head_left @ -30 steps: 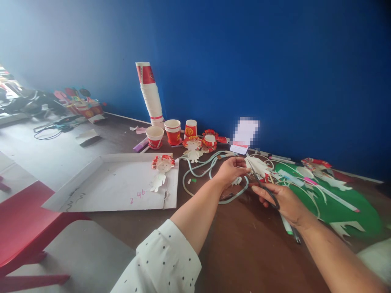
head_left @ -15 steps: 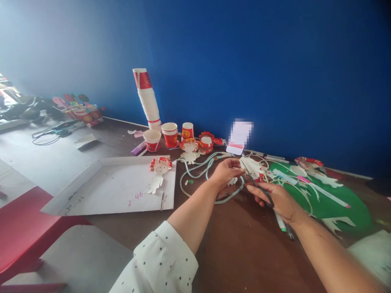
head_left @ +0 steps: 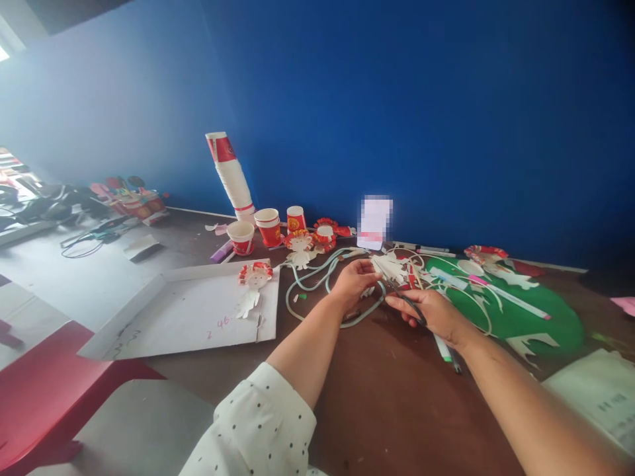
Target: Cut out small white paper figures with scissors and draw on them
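Note:
My left hand (head_left: 354, 283) is closed, its fingertips pinching a white paper piece (head_left: 391, 267) with a jagged outline. My right hand (head_left: 427, 311) is wrapped round a pair of scissors with a dark handle (head_left: 418, 311). Their blades point up and left, at the edge of that paper, close to my left fingertips. Whether the blades are touching the paper is hard to make out. Beneath and around my left hand loops a pale blue cable (head_left: 358, 321). Under my right wrist lies a marker with a green end (head_left: 441, 348).
A white cardboard tray (head_left: 173, 317) at left holds a red-and-white paper figure (head_left: 255, 274). Paper cups (head_left: 268, 228) and a leaning cup stack (head_left: 233, 182) stand by the blue wall. A phone (head_left: 374, 223) leans there too. Markers and scraps lie on a green sheet (head_left: 550, 311).
The view has shifted, so most things sit a little farther left. Both hands keep their grip on the paper and scissors, with little change between them.

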`<state>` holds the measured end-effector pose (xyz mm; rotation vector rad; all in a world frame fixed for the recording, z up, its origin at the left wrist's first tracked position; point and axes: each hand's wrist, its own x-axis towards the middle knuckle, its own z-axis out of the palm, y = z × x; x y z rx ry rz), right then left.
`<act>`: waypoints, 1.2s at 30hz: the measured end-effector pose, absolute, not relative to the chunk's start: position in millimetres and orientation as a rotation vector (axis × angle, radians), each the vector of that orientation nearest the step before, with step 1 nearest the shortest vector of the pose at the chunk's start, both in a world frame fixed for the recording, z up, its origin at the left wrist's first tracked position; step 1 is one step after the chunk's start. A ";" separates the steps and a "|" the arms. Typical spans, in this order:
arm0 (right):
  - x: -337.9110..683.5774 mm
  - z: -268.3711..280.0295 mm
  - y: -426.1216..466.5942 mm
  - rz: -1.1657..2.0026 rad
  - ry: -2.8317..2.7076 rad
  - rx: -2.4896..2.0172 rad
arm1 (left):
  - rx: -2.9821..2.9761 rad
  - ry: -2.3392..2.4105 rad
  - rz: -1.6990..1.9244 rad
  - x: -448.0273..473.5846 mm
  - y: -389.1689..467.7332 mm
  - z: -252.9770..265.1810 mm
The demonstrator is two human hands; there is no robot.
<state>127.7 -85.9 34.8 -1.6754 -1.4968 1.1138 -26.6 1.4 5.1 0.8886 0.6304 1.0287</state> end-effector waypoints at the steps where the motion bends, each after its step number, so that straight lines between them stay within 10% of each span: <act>1: 128.1 34.9 -85.6 1.118 -1.509 -1.680 | 0.883 0.632 1.026 -26.8 1.0 5.6; 36: 140.0 22.7 -78.6 1.054 -1.689 -1.672 | 0.821 0.658 1.001 -26.2 2.7 -0.8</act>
